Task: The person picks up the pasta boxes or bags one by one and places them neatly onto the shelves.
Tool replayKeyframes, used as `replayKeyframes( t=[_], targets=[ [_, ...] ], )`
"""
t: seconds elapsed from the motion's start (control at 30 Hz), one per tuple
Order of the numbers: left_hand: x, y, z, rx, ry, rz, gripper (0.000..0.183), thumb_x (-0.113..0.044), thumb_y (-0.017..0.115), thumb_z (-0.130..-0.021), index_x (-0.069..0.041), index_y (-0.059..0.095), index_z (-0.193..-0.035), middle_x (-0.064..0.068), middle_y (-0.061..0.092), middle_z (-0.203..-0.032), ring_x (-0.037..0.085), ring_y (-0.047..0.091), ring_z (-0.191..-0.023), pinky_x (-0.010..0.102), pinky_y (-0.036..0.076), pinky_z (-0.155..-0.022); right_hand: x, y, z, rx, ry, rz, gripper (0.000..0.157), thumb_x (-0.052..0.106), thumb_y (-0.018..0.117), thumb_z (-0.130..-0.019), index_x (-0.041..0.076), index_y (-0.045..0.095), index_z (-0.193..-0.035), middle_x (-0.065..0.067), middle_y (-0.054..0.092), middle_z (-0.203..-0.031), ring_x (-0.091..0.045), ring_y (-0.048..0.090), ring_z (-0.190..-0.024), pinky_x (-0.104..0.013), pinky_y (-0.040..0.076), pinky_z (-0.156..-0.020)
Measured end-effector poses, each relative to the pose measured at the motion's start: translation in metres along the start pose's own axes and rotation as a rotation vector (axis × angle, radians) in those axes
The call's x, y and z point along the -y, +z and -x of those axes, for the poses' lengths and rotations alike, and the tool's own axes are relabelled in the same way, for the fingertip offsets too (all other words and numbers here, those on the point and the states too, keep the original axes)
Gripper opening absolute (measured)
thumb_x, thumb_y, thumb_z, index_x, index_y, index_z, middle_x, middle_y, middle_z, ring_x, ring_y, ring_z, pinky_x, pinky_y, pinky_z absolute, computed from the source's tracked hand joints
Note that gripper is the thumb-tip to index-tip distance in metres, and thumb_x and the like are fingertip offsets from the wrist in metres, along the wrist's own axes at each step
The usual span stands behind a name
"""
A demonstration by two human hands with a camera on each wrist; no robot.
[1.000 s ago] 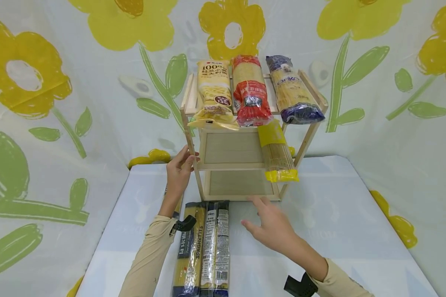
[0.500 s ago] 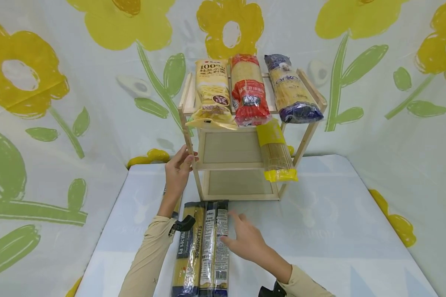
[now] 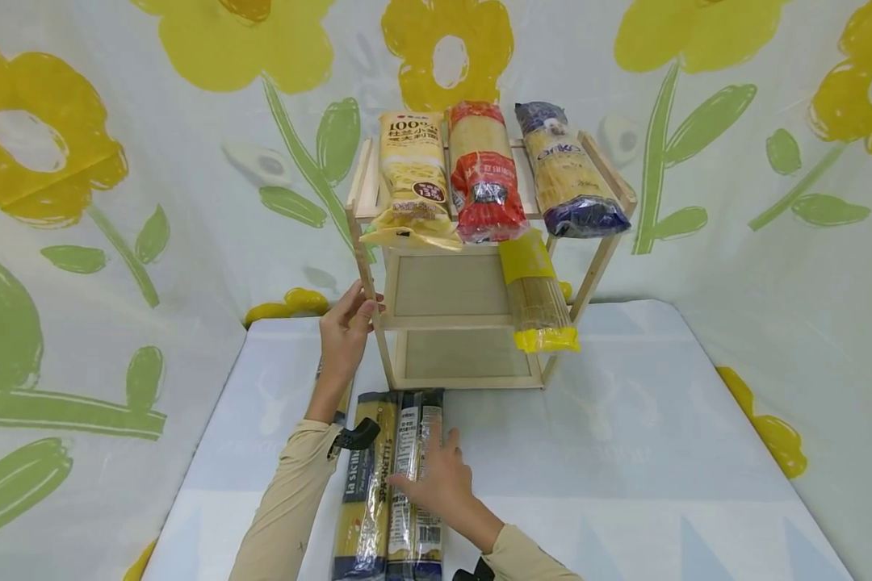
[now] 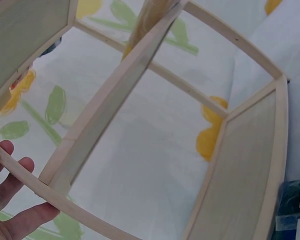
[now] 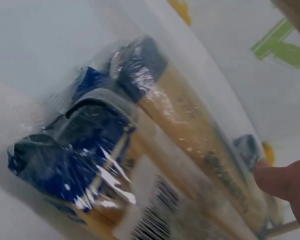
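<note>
My left hand [image 3: 343,335] grips the left front post of a small wooden shelf rack [image 3: 450,355]; in the left wrist view the fingers and thumb lie on either side of that post [image 4: 90,215]. On the table in front, a spaghetti pack [image 3: 362,508] lies beside another pasta pack [image 3: 401,528] with a white printed label and barcode. Over the labelled pack hovers my right hand [image 3: 443,482], fingers spread and holding nothing. In the right wrist view its thumb [image 5: 282,180] shows beside the packs.
On the rack's top lie a yellow noodle pack [image 3: 414,173], a red pasta pack [image 3: 485,177] and a blue-ended pasta pack [image 3: 570,173]. A yellow-ended noodle pack [image 3: 541,303] sits on the middle shelf's right side. Another pack [image 3: 345,403] is partly hidden behind the left forearm.
My right hand has moved left and toward me, from near the rack's bottom front edge to over the labelled pasta pack. The left hand keeps its grip on the post.
</note>
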State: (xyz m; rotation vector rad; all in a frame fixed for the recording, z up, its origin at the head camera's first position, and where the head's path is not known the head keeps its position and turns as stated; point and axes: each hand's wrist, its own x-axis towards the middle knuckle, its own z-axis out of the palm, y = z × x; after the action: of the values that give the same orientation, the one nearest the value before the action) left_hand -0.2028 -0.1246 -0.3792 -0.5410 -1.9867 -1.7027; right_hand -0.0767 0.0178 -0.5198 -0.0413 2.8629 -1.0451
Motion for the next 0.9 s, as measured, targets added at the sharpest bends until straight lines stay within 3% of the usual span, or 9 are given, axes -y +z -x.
replayKeyframes(
  t=[0.17,0.27,0.4,0.53,0.73,0.9],
  targets=[
    [0.000,0.000,-0.001,0.003,-0.009,-0.005,0.042,0.002,0.053,-0.095,0.008,0.046,-0.135,0.030,0.064,-0.103,0.046,0.062,-0.091,0.052,0.053,-0.066,-0.005,0.024,-0.001,0.005,0.011,0.083,0.114,0.054,0.081,-0.065,0.002,0.021,-0.148,-0.040,0.030,-0.135,-0.054,0.047,-0.110,-0.050,0.053,-0.064],
    [0.001,-0.001,0.000,-0.003,-0.021,0.008,0.041,0.001,0.053,-0.095,0.007,0.046,-0.135,0.031,0.064,-0.103,0.047,0.061,-0.091,0.048,0.055,-0.066,-0.007,0.029,0.000,-0.001,0.010,0.097,0.110,0.047,0.083,-0.065,0.001,0.025,-0.146,-0.040,0.032,-0.133,-0.053,0.049,-0.106,-0.048,0.053,-0.061],
    [0.002,-0.001,0.000,-0.004,-0.034,0.013,0.042,0.001,0.053,-0.095,0.007,0.045,-0.136,0.031,0.064,-0.103,0.047,0.061,-0.090,0.041,0.057,-0.066,-0.008,0.027,-0.001,-0.006,0.004,0.026,0.100,0.023,0.083,-0.061,0.001,0.029,-0.143,-0.044,0.031,-0.130,-0.040,0.059,-0.072,-0.035,0.047,-0.042],
    [0.001,-0.001,0.002,0.000,-0.039,0.011,0.044,0.002,0.053,-0.095,0.008,0.042,-0.136,0.032,0.063,-0.104,0.047,0.061,-0.090,0.046,0.054,-0.068,-0.010,0.023,-0.001,0.008,-0.004,-0.091,0.099,0.004,0.077,-0.057,0.003,0.030,-0.144,-0.046,0.029,-0.130,-0.023,0.049,-0.052,-0.024,0.038,-0.035],
    [0.001,-0.001,0.000,-0.006,-0.035,0.028,0.042,0.001,0.053,-0.095,0.007,0.045,-0.135,0.031,0.064,-0.103,0.048,0.061,-0.090,0.048,0.054,-0.067,-0.013,0.015,0.000,-0.013,-0.069,-0.163,0.090,-0.002,0.072,-0.061,0.004,0.034,-0.143,-0.038,0.039,-0.122,-0.023,0.051,-0.065,-0.025,0.040,-0.042],
    [0.006,-0.001,0.000,-0.012,-0.053,0.025,0.044,-0.002,0.054,-0.095,0.004,0.043,-0.137,0.029,0.064,-0.105,0.045,0.062,-0.092,0.045,0.055,-0.068,-0.018,0.010,0.002,-0.014,-0.078,-0.209,0.086,-0.005,0.070,-0.065,0.008,0.037,-0.143,-0.029,0.045,-0.117,-0.015,0.045,-0.057,-0.023,0.037,-0.040]
  ],
)
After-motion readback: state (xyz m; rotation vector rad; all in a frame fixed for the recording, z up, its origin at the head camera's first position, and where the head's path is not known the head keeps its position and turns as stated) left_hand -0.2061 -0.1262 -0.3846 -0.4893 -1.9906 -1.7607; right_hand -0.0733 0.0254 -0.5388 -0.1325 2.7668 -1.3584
